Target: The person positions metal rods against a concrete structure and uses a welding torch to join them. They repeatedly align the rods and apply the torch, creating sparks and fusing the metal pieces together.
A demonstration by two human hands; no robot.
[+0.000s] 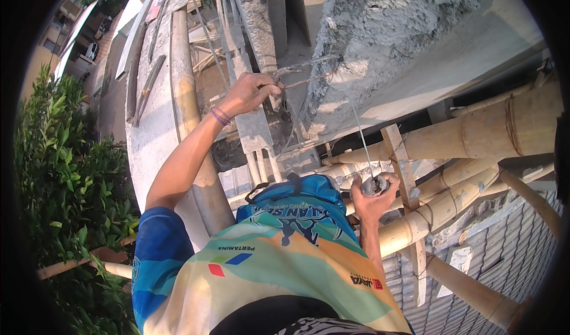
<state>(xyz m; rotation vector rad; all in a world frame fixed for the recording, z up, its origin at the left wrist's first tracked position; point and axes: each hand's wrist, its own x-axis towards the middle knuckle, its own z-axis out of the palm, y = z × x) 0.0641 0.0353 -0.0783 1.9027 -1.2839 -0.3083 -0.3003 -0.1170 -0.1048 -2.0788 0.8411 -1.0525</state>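
Note:
My left hand (254,91) reaches forward, its fingers closed at the end of a thin steel bar (309,80) that sticks out of the rough grey concrete (392,32). A second steel bar (300,68) juts out just beyond it. Lower and to the right, my right hand (375,195) curls around a small grey roundish object (373,185), whose exact kind I cannot make out. A thin pale string (362,134) runs taut from that object up toward the concrete face.
Thick bamboo poles (451,136) cross on the right, with a wooden batten (404,175) against them. Below lies a grey tiled roof (504,264). On the left run a pale ledge (151,139), a bamboo pole (189,97) and leafy bushes (65,175), with a street lower down.

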